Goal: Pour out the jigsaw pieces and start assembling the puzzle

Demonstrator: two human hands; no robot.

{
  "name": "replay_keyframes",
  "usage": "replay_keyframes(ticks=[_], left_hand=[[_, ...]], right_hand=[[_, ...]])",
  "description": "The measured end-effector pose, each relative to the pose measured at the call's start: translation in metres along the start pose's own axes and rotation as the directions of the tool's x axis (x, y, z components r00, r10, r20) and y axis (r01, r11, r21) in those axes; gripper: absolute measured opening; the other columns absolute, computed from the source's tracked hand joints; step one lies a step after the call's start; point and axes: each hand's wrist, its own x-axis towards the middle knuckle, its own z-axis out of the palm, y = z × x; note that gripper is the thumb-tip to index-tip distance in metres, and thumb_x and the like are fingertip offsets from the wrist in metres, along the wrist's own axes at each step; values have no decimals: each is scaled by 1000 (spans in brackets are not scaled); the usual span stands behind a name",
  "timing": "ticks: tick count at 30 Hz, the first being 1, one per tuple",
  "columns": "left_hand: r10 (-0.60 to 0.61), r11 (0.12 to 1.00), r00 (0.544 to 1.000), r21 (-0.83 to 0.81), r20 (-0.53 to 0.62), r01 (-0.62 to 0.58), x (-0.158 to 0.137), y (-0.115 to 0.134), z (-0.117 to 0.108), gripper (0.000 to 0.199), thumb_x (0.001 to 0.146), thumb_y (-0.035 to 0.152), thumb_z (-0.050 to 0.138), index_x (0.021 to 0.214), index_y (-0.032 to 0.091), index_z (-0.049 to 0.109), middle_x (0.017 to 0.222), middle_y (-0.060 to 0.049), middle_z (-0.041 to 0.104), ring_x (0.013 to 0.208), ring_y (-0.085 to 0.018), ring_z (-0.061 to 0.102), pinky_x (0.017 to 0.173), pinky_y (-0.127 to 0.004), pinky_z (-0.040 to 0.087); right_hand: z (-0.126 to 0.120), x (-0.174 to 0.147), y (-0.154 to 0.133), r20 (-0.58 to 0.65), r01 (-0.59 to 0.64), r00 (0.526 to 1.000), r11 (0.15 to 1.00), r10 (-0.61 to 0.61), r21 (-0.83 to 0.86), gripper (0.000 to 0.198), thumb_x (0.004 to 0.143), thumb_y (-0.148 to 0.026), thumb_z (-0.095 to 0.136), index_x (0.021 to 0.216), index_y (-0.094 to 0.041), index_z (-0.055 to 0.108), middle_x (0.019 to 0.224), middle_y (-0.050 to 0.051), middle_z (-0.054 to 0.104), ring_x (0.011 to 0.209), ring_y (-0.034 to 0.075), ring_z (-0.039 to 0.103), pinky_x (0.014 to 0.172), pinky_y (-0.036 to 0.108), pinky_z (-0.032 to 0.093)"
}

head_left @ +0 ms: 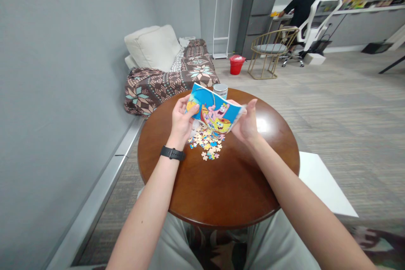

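A bright blue picture sheet (205,99) with cartoon characters is held up above the round table, slightly curved. My left hand (181,123) pinches its left side, thumb on the printed face and fingers behind. At the sheet's right edge is my right hand (247,125), its thumb stretched away and its fingers partly hidden behind the sheet. Below lies a loose heap of jigsaw puzzle pieces (209,145), some plain cardboard side up, some coloured. A round tin (221,89) stands just beyond the sheet, partly covered by it.
The brown wooden table (221,194) is in front of my knees. Behind it stand a sofa with a patterned cover (164,80), a red bin (236,65) and a gold-framed chair (268,48). A person (303,6) sits at a far counter. A white board (324,183) is at right.
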Motion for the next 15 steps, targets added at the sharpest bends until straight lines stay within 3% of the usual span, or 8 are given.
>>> replay_keyframes(ticks=[4, 9, 12, 15], left_hand=[[37, 999, 996, -35, -84, -40, 5, -5, -7, 35, 71, 43, 72, 81, 23, 46, 98, -1, 66, 92, -15, 66, 81, -29, 54], [1, 1000, 993, -5, -119, -2, 7, -4, -12, 37, 68, 45, 73, 72, 22, 44, 80, 0, 64, 79, -15, 64, 76, -30, 53], [-14, 1000, 1000, -16, -11, 14, 1, 2, -7, 36, 64, 41, 77, 77, 22, 50, 82, 0, 65, 80, -16, 65, 75, -30, 54], [-108, 993, 972, -15, 208, 114, -4, 6, 1, 38, 66, 41, 77, 94, 23, 58, 91, -2, 69, 87, -18, 67, 77, -31, 55]], right_hand=[[-2, 4, 6, 16, 51, 999, 999, -51, 7, 46, 60, -62, 77, 72, -20, 63, 68, 1, 67, 64, 15, 62, 57, 25, 51], [-9, 12, 13, -230, 108, 962, 980, -144, -165, 32, 67, -47, 77, 73, -17, 66, 68, 0, 67, 58, 12, 58, 54, 23, 47], [-15, 12, 13, -314, 147, 915, 932, -255, -330, 29, 70, -43, 75, 70, -17, 65, 65, 0, 66, 60, 13, 58, 55, 23, 45], [-18, 12, 12, -338, 159, 880, 876, -335, -454, 30, 72, -43, 74, 64, -17, 62, 60, -1, 62, 59, 13, 55, 55, 22, 43]])
